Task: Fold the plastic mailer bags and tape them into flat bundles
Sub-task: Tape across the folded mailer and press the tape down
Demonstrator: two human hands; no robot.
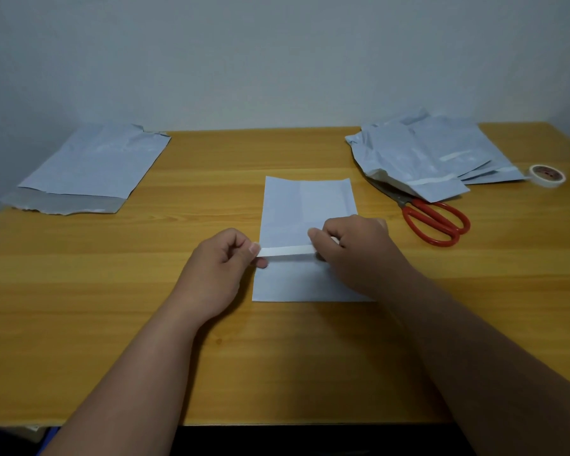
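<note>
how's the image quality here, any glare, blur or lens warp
Head view: dim, flat light with soft shadows; mild sheen on the unfolded bag; table's edges bow from wide-angle warp; tape strip between left hand and right hand stays fairly sharp.
</note>
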